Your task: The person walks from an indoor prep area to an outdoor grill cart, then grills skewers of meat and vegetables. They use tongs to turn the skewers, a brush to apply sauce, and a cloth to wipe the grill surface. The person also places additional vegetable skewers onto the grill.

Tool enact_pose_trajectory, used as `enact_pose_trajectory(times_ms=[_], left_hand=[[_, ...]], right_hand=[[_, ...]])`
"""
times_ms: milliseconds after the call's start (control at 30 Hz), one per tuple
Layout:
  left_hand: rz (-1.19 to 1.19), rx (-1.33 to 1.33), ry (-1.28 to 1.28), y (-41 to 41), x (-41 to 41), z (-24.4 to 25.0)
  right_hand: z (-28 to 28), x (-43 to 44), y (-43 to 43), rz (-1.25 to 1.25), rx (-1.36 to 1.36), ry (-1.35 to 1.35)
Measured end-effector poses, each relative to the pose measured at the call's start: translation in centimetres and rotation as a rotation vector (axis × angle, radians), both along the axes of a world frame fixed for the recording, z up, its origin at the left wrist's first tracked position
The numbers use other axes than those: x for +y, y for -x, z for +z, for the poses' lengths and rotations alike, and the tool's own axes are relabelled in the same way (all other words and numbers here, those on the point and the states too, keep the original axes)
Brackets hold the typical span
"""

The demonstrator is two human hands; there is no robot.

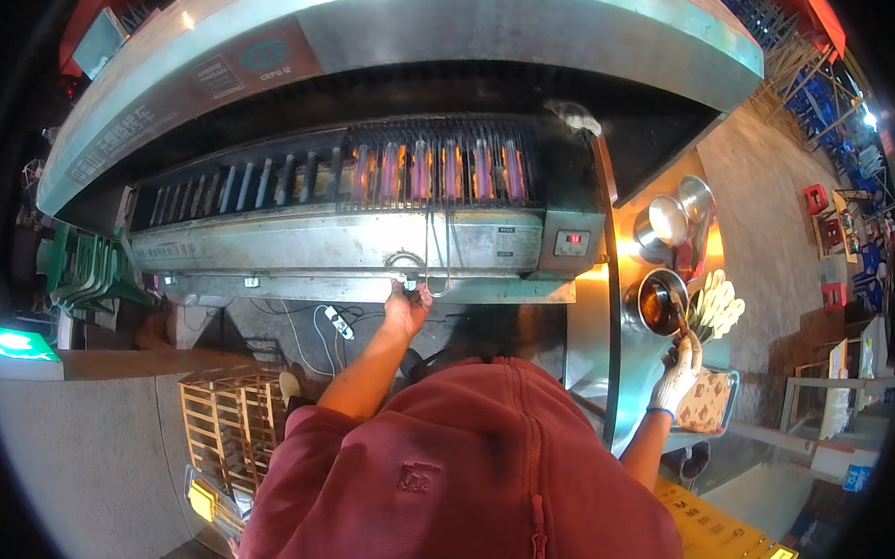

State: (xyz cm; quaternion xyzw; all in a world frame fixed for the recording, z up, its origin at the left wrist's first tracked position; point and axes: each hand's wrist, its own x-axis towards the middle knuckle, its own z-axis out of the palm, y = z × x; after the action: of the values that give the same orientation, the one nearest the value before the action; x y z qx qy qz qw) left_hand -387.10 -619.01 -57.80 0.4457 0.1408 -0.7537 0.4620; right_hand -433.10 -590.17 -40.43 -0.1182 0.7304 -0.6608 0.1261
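My bare left hand [407,308] is at the front rail of a stainless steel barbecue grill [329,237], its fingertips pinching a small pale knob [408,281]. Just beside it, a long wire handle [448,257] hangs down from the grill's wire grate [443,129]. At the right, my right hand [679,372] wears a pale work glove and grips a brush [680,312]. The brush's lower end reaches into a metal pot [636,306] of dark brown sauce [655,303]. A bunch of pale skewered pieces [717,306] lies close to the gloved fingers.
Orange-glowing burners [422,170] line the grill's right half under a large steel hood [503,35]. Two metal containers [667,218] stand behind the sauce pot on the side counter [592,323]. A power strip [339,323] with cables hangs below the grill. A wooden rack [224,427] stands left.
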Motion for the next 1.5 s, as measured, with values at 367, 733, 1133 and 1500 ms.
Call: enact_pose_trajectory(times_ms=[367,733,1133,1500], left_hand=[[-0.329,-0.003,-0.036,0.1,2.1,4.9],[-0.546,0.197,0.426,4.3,-0.9,15.1],[-0.559,0.111,0.387,4.5,-2.4,14.1],[-0.577,-0.134,0.452,4.4,-1.9,15.3]], right_hand=[[0.9,0.0,-0.9,0.024,0.153,-0.212],[1.1,-1.4,-1.7,0.005,0.097,-0.228],[1.2,-1.1,-3.3,-0.004,0.133,-0.212],[2.8,-2.7,-4.3,-0.029,0.194,-0.208]])
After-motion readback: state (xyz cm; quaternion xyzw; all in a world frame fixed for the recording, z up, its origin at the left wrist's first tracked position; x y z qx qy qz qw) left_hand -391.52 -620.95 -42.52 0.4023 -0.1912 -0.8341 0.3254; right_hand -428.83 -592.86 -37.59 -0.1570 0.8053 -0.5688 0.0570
